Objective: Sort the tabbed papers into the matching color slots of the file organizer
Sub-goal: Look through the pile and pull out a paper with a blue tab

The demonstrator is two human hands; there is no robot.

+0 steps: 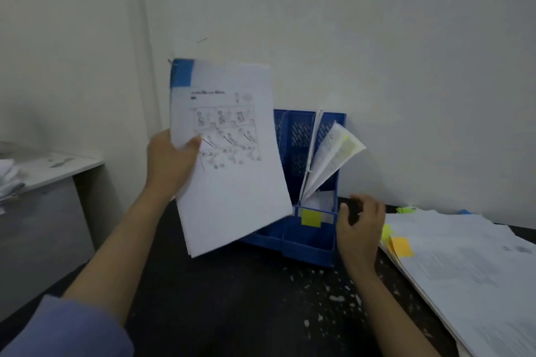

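Note:
My left hand (pixel 169 161) grips a stapled white paper (pixel 232 182) by its left edge, thumb on the printed side. The paper carries a blue tab (pixel 182 73) at its top left corner and hangs upright, in front of the left part of the blue file organizer (pixel 307 243). The organizer stands against the wall; its right slot bears a yellow label (pixel 311 218) and holds yellow-tabbed papers (pixel 330 158) leaning right. My right hand (pixel 361 227) hovers beside the organizer's right side, fingers loosely curled, holding nothing.
A pile of tabbed papers (pixel 470 264) with yellow, orange and blue tabs lies on the dark speckled table (pixel 246 298) at the right. A white desk (pixel 55 165) with clutter stands at the left. The wall is close behind the organizer.

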